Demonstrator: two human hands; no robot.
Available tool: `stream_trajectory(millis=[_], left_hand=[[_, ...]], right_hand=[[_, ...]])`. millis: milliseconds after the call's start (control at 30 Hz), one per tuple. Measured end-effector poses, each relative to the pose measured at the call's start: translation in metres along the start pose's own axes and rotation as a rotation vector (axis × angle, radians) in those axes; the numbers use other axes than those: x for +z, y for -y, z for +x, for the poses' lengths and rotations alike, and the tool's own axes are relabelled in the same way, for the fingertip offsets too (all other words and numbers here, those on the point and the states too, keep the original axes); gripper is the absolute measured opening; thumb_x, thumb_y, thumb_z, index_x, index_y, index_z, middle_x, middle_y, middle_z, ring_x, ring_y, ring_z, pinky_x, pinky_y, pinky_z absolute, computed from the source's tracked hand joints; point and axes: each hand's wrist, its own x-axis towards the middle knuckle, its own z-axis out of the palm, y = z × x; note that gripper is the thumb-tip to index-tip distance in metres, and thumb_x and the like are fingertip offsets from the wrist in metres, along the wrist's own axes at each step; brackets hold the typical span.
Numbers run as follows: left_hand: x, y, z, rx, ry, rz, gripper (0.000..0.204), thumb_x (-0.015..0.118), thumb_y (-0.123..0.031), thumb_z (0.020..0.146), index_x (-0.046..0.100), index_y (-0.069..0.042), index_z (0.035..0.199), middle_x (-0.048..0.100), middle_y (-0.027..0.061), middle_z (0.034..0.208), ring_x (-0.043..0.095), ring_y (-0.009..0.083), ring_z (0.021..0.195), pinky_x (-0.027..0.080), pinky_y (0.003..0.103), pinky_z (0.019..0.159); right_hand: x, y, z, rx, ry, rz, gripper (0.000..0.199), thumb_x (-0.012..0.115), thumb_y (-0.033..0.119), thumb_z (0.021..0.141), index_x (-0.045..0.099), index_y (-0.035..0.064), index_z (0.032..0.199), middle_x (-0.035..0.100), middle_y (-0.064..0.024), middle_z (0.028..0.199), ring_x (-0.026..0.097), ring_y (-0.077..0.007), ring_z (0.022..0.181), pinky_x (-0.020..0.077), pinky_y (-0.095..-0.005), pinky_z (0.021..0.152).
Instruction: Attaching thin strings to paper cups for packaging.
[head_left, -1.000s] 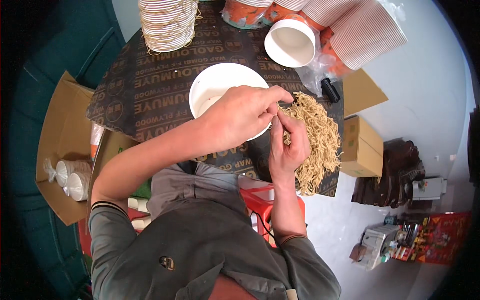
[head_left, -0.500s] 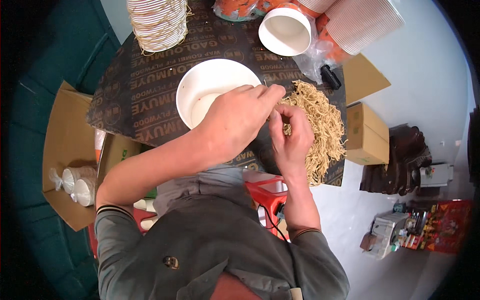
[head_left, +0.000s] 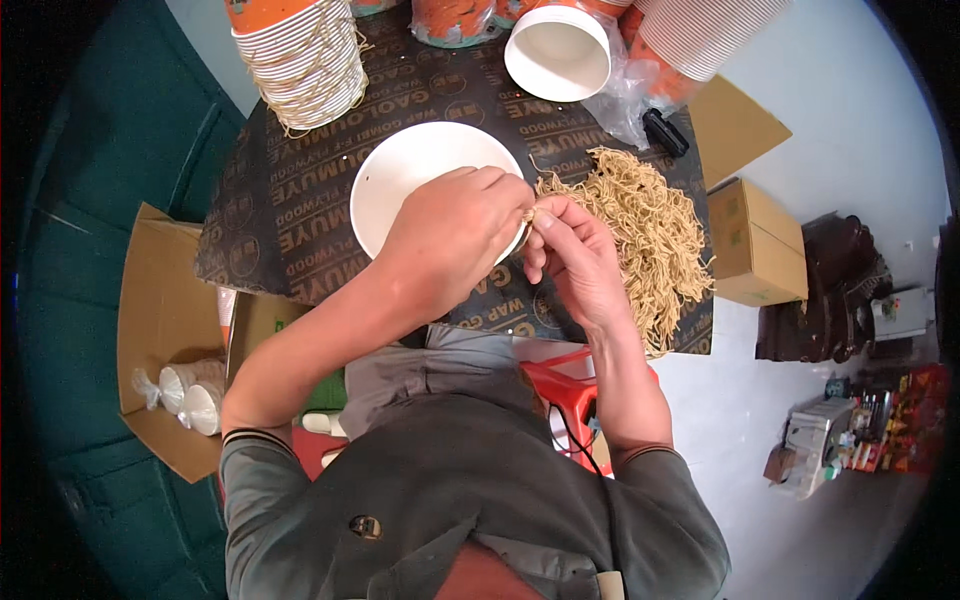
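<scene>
On the dark printed board (head_left: pixel 300 215), a heap of dry noodles (head_left: pixel 640 235) lies right of the white bowl (head_left: pixel 400 180), at whose near rim the left hand (head_left: pixel 455 235) and right hand (head_left: pixel 570 255) pinch a few strands between closed fingertips.

The person wears a dark grey-green jacket, sleeves pushed up above the elbows (striped ribbed cuffs show), with a small round emblem on the chest.
</scene>
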Motion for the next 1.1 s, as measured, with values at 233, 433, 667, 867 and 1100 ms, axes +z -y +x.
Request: stream_trajectory(millis=[233,433,667,867,1100], left_hand=[[0.003,-0.006,-0.007,0.012,-0.004,0.046,0.012,0.063,-0.016,0.104,0.070,-0.006,0.104,0.072,0.0120,0.096,0.071,0.0366,0.095,0.058,0.049,0.082],[-0.004,-0.004,-0.005,-0.065,0.079,0.079,0.014,0.070,-0.015,0.102,0.076,-0.005,0.110,0.076,0.0151,0.101,0.074,0.0372,0.095,0.058,0.045,0.080],[-0.008,-0.001,-0.003,-0.137,0.049,0.086,0.014,0.070,-0.017,0.102,0.076,-0.007,0.108,0.076,0.0152,0.094,0.074,0.0382,0.088,0.056,0.046,0.077],[-0.005,-0.006,-0.018,-0.230,-0.085,0.017,0.020,0.073,-0.025,0.102,0.076,-0.007,0.111,0.078,0.0162,0.098,0.077,0.0366,0.090,0.058,0.044,0.077],[-0.007,-0.004,-0.030,-0.164,0.086,0.166,0.017,0.070,-0.023,0.103,0.069,-0.006,0.102,0.077,0.0153,0.090,0.078,0.0357,0.089,0.062,0.050,0.075]], right_hand=[[0.001,-0.005,-0.002,0.074,-0.012,0.171,0.017,0.068,0.021,0.113,0.073,0.0045,0.114,0.070,0.0015,0.086,0.060,-0.0066,0.066,0.0536,-0.0249,0.062],[-0.002,-0.005,-0.003,0.085,-0.019,0.117,0.017,0.071,0.021,0.112,0.073,0.0044,0.113,0.072,0.0011,0.088,0.065,-0.0071,0.069,0.0562,-0.0249,0.064],[-0.031,0.000,-0.008,0.116,0.053,-0.023,0.020,0.070,0.024,0.113,0.071,0.0048,0.113,0.071,0.0006,0.092,0.065,-0.0069,0.074,0.0578,-0.0250,0.067],[-0.017,0.011,-0.003,0.041,0.046,-0.369,0.022,0.062,0.025,0.117,0.069,0.0048,0.113,0.070,-0.0016,0.105,0.064,-0.0097,0.090,0.0555,-0.0273,0.082],[-0.004,0.036,0.006,0.053,0.071,-0.425,0.018,0.063,0.022,0.115,0.068,0.0061,0.109,0.072,-0.0025,0.091,0.066,-0.0118,0.087,0.0518,-0.0277,0.081]])
